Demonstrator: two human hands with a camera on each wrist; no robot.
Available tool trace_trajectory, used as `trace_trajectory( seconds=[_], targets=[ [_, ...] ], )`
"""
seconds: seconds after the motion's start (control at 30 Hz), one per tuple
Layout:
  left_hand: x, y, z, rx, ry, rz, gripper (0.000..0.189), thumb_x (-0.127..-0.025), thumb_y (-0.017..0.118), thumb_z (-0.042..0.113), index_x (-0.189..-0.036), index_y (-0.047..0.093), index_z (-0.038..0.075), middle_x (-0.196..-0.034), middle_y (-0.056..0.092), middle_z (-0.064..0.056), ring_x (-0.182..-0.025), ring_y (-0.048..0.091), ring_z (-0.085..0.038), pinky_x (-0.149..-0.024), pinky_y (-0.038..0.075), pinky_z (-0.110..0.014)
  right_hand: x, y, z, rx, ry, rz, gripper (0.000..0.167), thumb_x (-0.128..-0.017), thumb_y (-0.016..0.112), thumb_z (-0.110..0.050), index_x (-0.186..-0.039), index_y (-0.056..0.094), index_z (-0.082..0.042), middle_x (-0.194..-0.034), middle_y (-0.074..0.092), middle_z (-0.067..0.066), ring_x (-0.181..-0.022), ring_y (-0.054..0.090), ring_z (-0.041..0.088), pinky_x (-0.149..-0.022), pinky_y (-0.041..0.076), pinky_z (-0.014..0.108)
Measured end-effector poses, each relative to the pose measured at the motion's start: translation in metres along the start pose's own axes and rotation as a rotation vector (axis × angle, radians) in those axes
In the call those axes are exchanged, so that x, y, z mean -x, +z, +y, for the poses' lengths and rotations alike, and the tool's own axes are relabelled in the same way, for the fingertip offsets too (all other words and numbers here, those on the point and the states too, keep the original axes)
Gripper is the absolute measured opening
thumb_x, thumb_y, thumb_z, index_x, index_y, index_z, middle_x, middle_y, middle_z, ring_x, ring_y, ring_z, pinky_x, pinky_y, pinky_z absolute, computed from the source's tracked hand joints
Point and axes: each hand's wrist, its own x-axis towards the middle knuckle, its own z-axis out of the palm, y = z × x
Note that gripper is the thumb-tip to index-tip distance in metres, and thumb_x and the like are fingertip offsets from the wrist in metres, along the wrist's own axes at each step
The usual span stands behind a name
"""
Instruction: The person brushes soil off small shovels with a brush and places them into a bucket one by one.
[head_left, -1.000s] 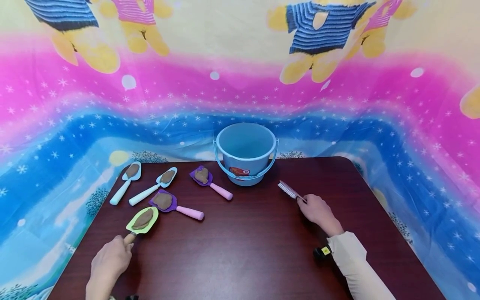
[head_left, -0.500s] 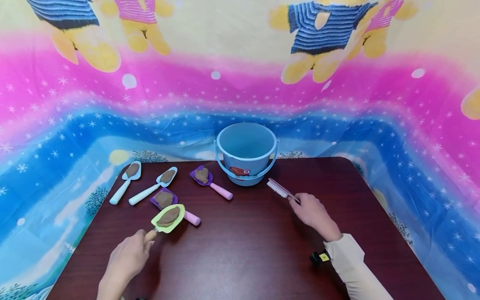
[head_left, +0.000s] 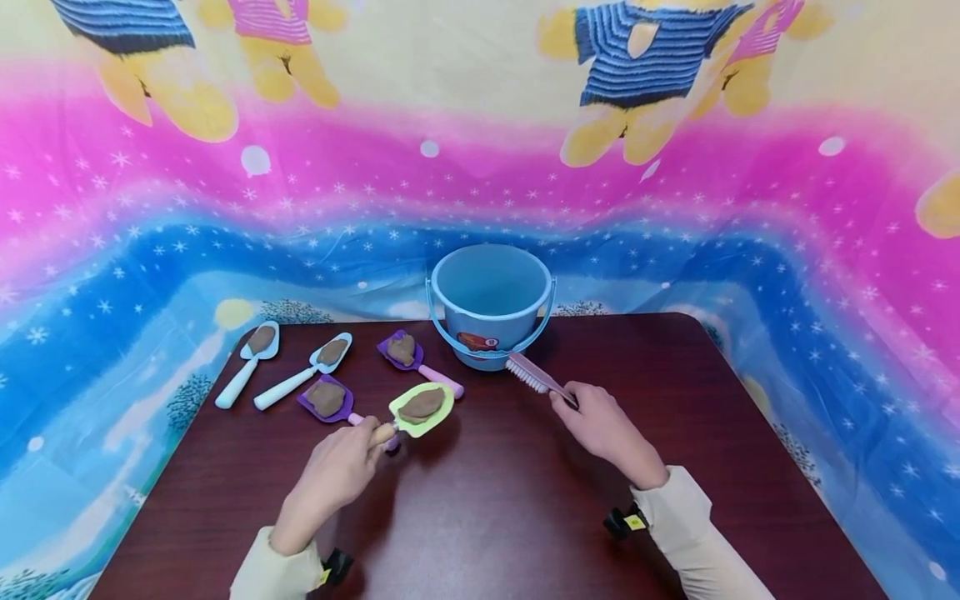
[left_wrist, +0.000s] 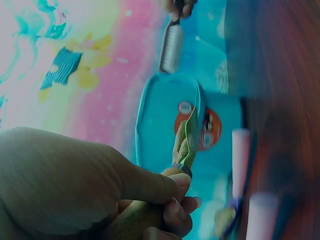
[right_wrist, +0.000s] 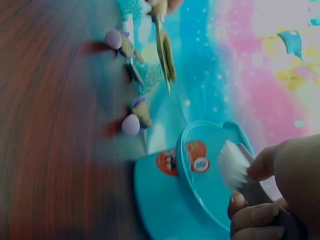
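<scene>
Just below frame centre, left hand [head_left: 330, 468] grips lime-green, flat-bladed scoop [head_left: 447, 402] by round tan wooden handle [head_left: 381, 434], best hold; scoop likely light, stiff; brown clay-like lump [head_left: 422, 406] probably soft, could slide; right hand [head_left: 603, 427] grips pink, white-bristled brush [head_left: 542, 377]

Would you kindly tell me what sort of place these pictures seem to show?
Probably a small staged indoor workspace: a printed backdrop cloth hangs behind and beside a dark table, where a blue bucket stands beyond a hand-held green shovel bearing a brown lump.

No legible text; red sticker [head_left: 477, 342] on blue bucket [head_left: 491, 326], yellow wrist tags [head_left: 636, 522] unreadable.
</scene>
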Motion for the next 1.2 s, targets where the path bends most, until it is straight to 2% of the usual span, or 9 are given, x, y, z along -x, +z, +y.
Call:
trace_trajectory(
  seconds=[0.07,0.3,0.43,0.6,0.8,0.87,1.0,1.2],
  targets=[
    [-0.008,0.002,0.008,0.002,0.024,0.000,0.011,-0.094,0.071,0.012,-0.093,0.061,0.009,-0.068,0.053,0.000,-0.060,0.050,-0.017,-0.055,0.044,-0.038,-0.001,0.002,-0.006,-0.022,-0.012,0.002,0.023,-0.104,0.056,-0.027,-0.094,0.062,-0.008,-0.067,0.050,0.003,-0.056,0.045,0.016,-0.052,0.041,0.030],
    [-0.037,0.011,0.034,0.052,0.097,-0.002,0.021,-0.092,0.073,0.013,-0.080,0.055,0.012,-0.065,0.046,0.002,-0.060,0.047,-0.016,-0.057,0.040,-0.033,-0.005,0.011,-0.028,-0.055,-0.070,0.010,0.022,-0.106,0.054,-0.025,-0.100,0.063,-0.006,-0.068,0.049,0.001,-0.057,0.045,0.015,-0.052,0.041,0.029],
    [-0.052,0.016,0.043,0.112,0.095,-0.012,0.026,-0.091,0.074,0.017,-0.074,0.055,0.013,-0.063,0.047,0.001,-0.058,0.047,-0.016,-0.058,0.039,-0.032,-0.008,0.018,-0.040,-0.072,-0.080,-0.007,0.023,-0.106,0.054,-0.026,-0.103,0.064,-0.006,-0.068,0.050,0.002,-0.057,0.045,0.014,-0.051,0.040,0.028],
    [-0.067,0.022,0.053,0.137,0.082,0.024,0.023,-0.090,0.078,0.025,-0.077,0.063,0.015,-0.063,0.052,0.003,-0.059,0.051,-0.014,-0.057,0.042,-0.033,-0.012,0.027,-0.053,-0.099,-0.088,-0.025,0.019,-0.106,0.055,-0.026,-0.101,0.063,-0.009,-0.067,0.049,0.002,-0.054,0.043,0.014,-0.049,0.039,0.027],
    [-0.077,0.020,0.060,0.162,0.109,0.050,0.039,-0.092,0.077,0.021,-0.062,0.052,0.018,-0.057,0.044,0.004,-0.056,0.048,-0.013,-0.054,0.038,-0.030,-0.015,0.033,-0.061,-0.109,-0.109,-0.019,0.017,-0.105,0.057,-0.026,-0.099,0.063,-0.011,-0.066,0.050,0.000,-0.055,0.045,0.013,-0.050,0.039,0.028],
    [-0.080,0.018,0.061,0.163,0.095,0.058,0.035,-0.090,0.079,0.020,-0.063,0.057,0.017,-0.056,0.044,0.003,-0.057,0.050,-0.014,-0.056,0.040,-0.031,-0.016,0.035,-0.063,-0.111,-0.112,-0.023,0.017,-0.105,0.057,-0.026,-0.100,0.064,-0.011,-0.066,0.051,0.000,-0.055,0.046,0.012,-0.051,0.040,0.028],
    [-0.085,0.014,0.062,0.178,0.057,0.058,0.018,-0.086,0.082,0.018,-0.074,0.072,0.010,-0.057,0.048,0.002,-0.061,0.052,-0.017,-0.060,0.045,-0.035,-0.017,0.038,-0.066,-0.109,-0.115,-0.014,0.017,-0.105,0.058,-0.027,-0.102,0.065,-0.012,-0.066,0.051,-0.001,-0.056,0.047,0.012,-0.053,0.042,0.028],
    [-0.088,0.013,0.061,0.263,0.039,0.032,0.013,-0.087,0.080,0.016,-0.075,0.076,0.012,-0.056,0.050,0.004,-0.061,0.052,-0.016,-0.062,0.044,-0.033,-0.016,0.041,-0.069,-0.113,-0.091,-0.007,0.017,-0.103,0.060,-0.029,-0.100,0.065,-0.013,-0.068,0.053,0.000,-0.058,0.049,0.014,-0.054,0.043,0.030]
  ],
)
